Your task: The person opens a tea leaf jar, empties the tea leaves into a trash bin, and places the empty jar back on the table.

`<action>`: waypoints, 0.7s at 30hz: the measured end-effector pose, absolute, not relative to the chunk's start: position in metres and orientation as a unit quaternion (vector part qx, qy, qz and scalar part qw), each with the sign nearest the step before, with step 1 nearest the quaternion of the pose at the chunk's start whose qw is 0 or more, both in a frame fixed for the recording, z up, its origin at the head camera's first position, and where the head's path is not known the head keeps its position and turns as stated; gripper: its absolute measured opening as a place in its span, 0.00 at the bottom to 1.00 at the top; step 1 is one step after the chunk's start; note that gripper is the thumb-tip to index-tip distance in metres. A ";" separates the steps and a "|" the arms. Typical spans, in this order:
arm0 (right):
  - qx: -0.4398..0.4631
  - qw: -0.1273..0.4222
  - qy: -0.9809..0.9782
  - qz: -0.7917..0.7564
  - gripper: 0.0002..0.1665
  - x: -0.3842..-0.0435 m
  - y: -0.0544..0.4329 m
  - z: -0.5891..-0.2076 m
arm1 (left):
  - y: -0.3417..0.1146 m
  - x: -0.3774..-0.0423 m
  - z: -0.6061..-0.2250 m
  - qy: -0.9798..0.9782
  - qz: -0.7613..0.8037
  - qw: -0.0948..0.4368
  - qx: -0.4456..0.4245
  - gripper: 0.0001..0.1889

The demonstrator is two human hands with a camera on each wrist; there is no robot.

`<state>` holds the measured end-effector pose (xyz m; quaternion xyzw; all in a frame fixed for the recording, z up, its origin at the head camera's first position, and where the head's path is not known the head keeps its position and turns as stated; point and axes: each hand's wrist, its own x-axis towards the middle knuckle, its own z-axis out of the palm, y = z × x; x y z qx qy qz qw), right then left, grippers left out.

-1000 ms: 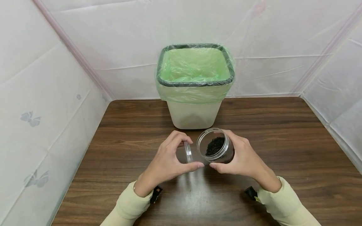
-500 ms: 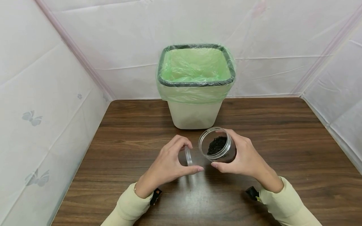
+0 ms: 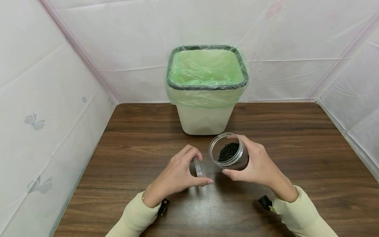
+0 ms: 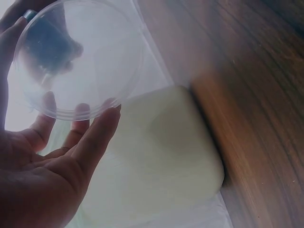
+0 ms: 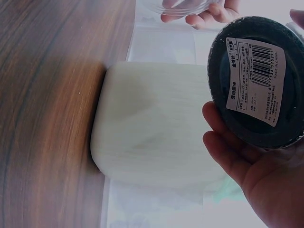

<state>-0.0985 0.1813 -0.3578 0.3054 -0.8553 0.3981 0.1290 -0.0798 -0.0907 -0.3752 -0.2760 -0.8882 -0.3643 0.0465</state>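
My left hand holds a clear round lid on edge between fingers and thumb; in the left wrist view the transparent lid faces the camera, with fingertips along its rim. To its right, my right hand grips a clear jar round its side. The jar is tilted with its uncapped, threaded mouth toward the lid. Dark, shredded stuff like dry tea leaves lies inside it. A white barcode label shows on the jar's base in the right wrist view. Lid and jar are apart.
Behind the hands a pale bin stands on the brown wooden table, lined with a green plastic bag under a dark rim. White sheeting encloses the table at the back and both sides.
The left hand with the lid has moved slightly down, toward the person. The right hand and jar have shifted a little to the right, widening the gap between jar and lid.
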 end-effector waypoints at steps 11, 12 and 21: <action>0.312 0.129 -0.850 0.404 0.53 -0.099 0.183 -0.357 | -0.089 -0.080 -0.382 -0.889 -0.358 0.042 -0.281 0.34; 0.312 0.130 -0.850 0.403 0.53 -0.099 0.183 -0.357 | -0.089 -0.080 -0.382 -0.890 -0.358 0.041 -0.281 0.34; 0.312 0.131 -0.851 0.403 0.53 -0.098 0.185 -0.357 | -0.090 -0.079 -0.386 -0.894 -0.347 0.031 -0.280 0.33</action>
